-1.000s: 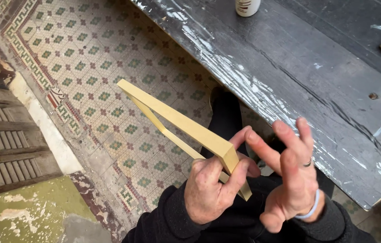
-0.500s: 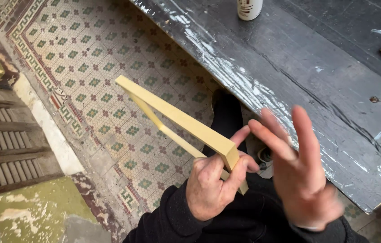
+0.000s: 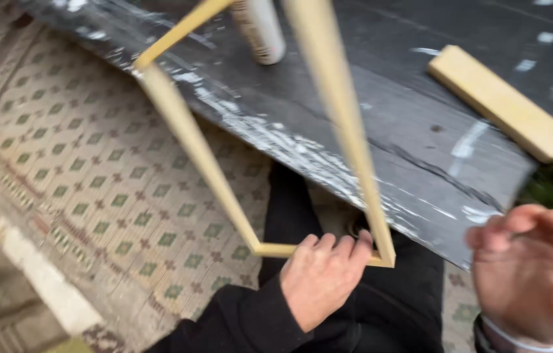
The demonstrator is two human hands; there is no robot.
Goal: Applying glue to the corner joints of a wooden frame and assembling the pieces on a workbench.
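Pale wooden frame [image 3: 348, 131], open rectangle of thin strips, held upright in the centre of the picture. Long sides rising from the lower middle to and past the top edge; short bottom rail [image 3: 283, 250] lying roughly level at lower centre. Upper part of the frame cut off by the top edge, motion-blurred.

Left hand [image 3: 322, 278], lower centre, directly under the frame: fingers [image 3: 338, 247] curled closed over the bottom rail near its right corner, thumb hidden behind. Frame thus extending up and away from this grip, long axis near vertical, leaning slightly toward the upper left.

Right hand [image 3: 537, 274], lower right of the picture, blurred, apart from the frame and to the right of its right-hand strip. Fingers loosely bent and spread, holding nothing visible, touching nothing. Left hand clearly the nearer to the frame; right hand near but clear of it. Pale band at the right wrist, dark sleeve on the left arm.

Behind the frame: dark desk [image 3: 420, 157] with white smears and streaks, running from upper left to right. On it, a pale wooden block [image 3: 502, 101] at upper right, lying slantwise, and a white cylindrical bottle [image 3: 260, 29] at top centre, seen between the frame's strips.

Below and left: patterned tiled floor [image 3: 93, 196] in green and cream, with a pale stone border at lower left.
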